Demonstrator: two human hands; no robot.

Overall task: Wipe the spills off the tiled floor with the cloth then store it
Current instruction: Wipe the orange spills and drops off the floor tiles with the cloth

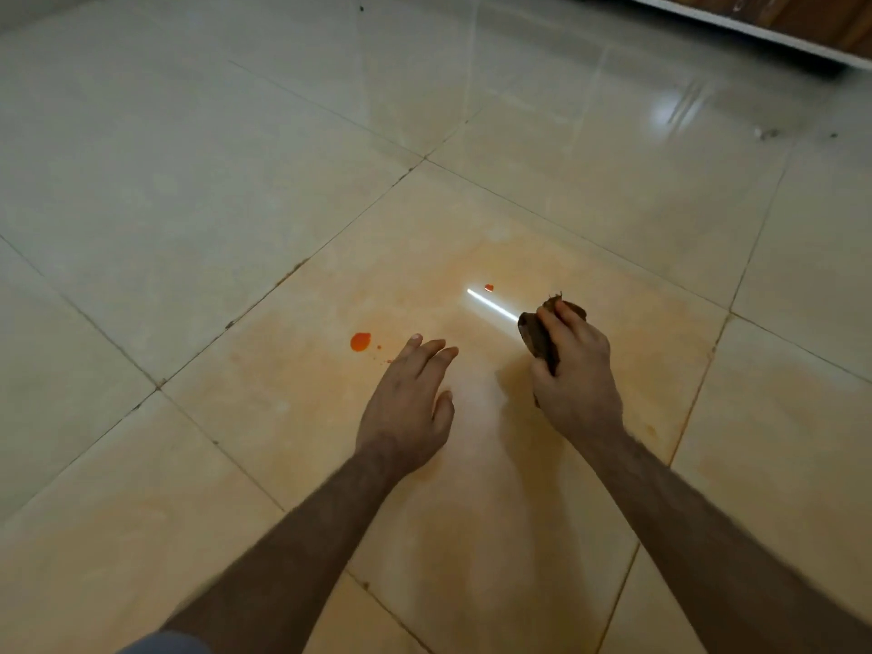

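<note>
A large orange-red spill (360, 341) lies on the cream tiled floor (236, 205), with tiny droplets trailing to its right. A smaller red drop (489, 287) sits farther back, beside a bright light reflection. My right hand (573, 365) is closed around a bunched brown cloth (535, 335), held just above the tile to the right of both spills. My left hand (408, 398) hovers flat with fingers spread, empty, just right of the large spill. A faint orange smear tints the tile around both hands.
A cabinet base with a white edge (755, 33) runs along the top right. Small dark specks (767, 133) lie on the floor near it. Grout lines cross the floor diagonally.
</note>
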